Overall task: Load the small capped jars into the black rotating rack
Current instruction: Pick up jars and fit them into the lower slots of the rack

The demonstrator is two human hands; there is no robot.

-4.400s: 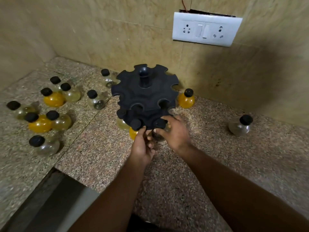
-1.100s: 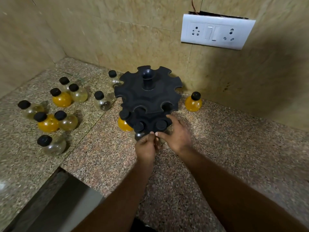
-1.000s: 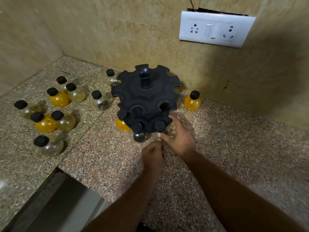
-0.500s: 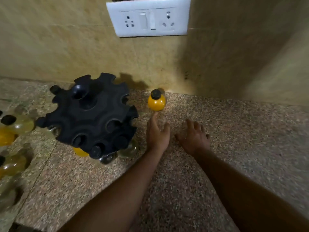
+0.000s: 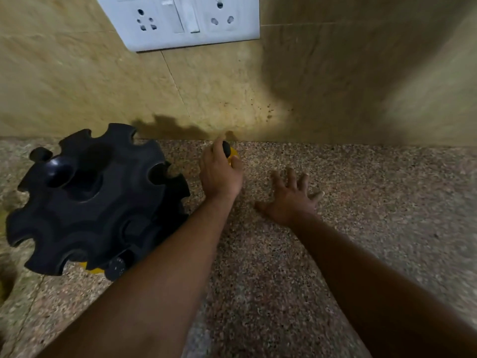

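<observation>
The black rotating rack (image 5: 95, 197) stands at the left on the granite counter (image 5: 361, 215). Its top tier shows open notches; under its front edge a black-capped jar (image 5: 116, 266) and a bit of a yellow one (image 5: 93, 268) hang in the lower tier. My left hand (image 5: 219, 171) is closed around a small yellow jar with a black cap (image 5: 228, 151) near the wall, right of the rack. My right hand (image 5: 290, 200) lies flat on the counter with fingers spread, holding nothing.
A tiled wall (image 5: 232, 94) rises right behind the jar, with a white switch and socket plate (image 5: 180, 19) at the top. The other jars on the left are out of view.
The view has swung right, so the rack now sits at the left. My left hand reached forward and closed on the yellow jar by the wall. My right hand left the rack and rests on the counter.
</observation>
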